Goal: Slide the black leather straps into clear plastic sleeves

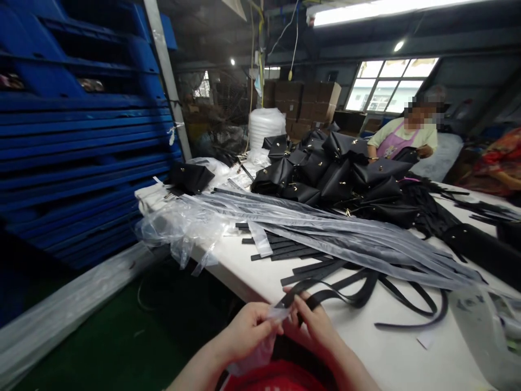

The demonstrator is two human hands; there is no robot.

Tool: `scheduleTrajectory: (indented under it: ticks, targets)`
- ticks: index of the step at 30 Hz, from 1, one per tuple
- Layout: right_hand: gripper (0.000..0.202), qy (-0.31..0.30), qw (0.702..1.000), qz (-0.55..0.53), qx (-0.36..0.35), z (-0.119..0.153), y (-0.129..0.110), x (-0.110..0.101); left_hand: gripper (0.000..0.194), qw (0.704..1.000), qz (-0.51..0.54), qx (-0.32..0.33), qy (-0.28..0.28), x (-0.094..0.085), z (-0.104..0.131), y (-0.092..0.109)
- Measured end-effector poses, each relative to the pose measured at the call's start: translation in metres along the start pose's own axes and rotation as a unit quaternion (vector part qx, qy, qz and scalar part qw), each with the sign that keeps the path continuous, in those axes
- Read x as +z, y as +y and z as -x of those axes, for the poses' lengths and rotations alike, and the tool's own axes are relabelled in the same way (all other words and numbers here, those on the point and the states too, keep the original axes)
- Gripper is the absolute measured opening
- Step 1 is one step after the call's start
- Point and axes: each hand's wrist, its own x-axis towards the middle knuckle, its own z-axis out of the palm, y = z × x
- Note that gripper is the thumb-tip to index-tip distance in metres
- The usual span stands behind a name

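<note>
At the near edge of the white table (pixel 350 347), my left hand (pixel 252 328) pinches the mouth of a clear plastic sleeve (pixel 279 313), part of which hangs down in front of me. My right hand (pixel 311 320), close beside it, grips a long black strap (pixel 291 295) whose end lies at the sleeve's mouth. How far the end sits inside the sleeve I cannot tell. The strap's rest loops over the table to the right. Just beyond, several black straps (pixel 285 250) lie bare, beside a heap of straps in clear sleeves (pixel 325 222).
Black bags (pixel 321 168) are piled at the back, and a person in a pink apron (pixel 394 138) handles one. Loose plastic sleeves (pixel 187 228) hang over the left table edge. Stacked blue pallets (pixel 81 136) stand at left. Another person's red sleeve (pixel 502 157) shows at far right.
</note>
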Motion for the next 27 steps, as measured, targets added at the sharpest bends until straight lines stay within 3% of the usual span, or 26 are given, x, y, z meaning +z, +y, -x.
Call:
scheduleTrajectory:
  ticks: [4,6,8,10,12,14,16,19,22,27]
  targets:
    - [0.040,0.105,0.985,-0.137,-0.009,-0.002,-0.009,-0.028,0.032,0.997,-0.061,-0.025,0.031,-0.012,-0.001,0.000]
    - [0.038,0.129,0.976,-0.176,-0.003,0.000,-0.016,-0.043,0.031,0.996,-0.075,-0.045,0.034,-0.016,-0.005,-0.004]
    - [0.040,0.146,0.980,-0.133,-0.010,0.004,-0.022,-0.052,0.031,0.995,-0.080,-0.054,0.028,-0.016,-0.010,-0.010]
    - [0.047,0.157,0.986,-0.013,-0.044,0.011,-0.028,-0.055,0.032,0.994,-0.088,-0.053,0.021,-0.012,-0.014,-0.013]
    - [0.053,0.140,0.980,0.113,-0.088,0.019,-0.034,-0.053,0.033,0.993,-0.099,-0.057,0.015,-0.005,-0.018,-0.016]
    - [0.058,0.086,0.975,0.174,-0.109,0.025,-0.038,-0.049,0.033,0.993,-0.096,-0.073,0.011,0.002,-0.021,-0.016]
    - [0.051,0.054,0.979,0.163,-0.107,0.029,-0.038,-0.044,0.034,0.993,-0.071,-0.096,0.002,0.008,-0.025,-0.015]
    - [0.031,0.059,0.990,0.091,-0.086,0.030,-0.034,-0.039,0.036,0.991,-0.016,-0.130,-0.024,0.015,-0.029,-0.012]
    - [0.028,0.054,0.996,0.041,-0.058,0.028,-0.029,-0.037,0.036,0.987,0.028,-0.149,-0.050,0.019,-0.031,-0.007]
    - [0.020,0.061,0.989,0.100,-0.087,0.022,-0.023,-0.040,0.035,0.987,0.039,-0.121,-0.093,0.022,-0.034,0.001]
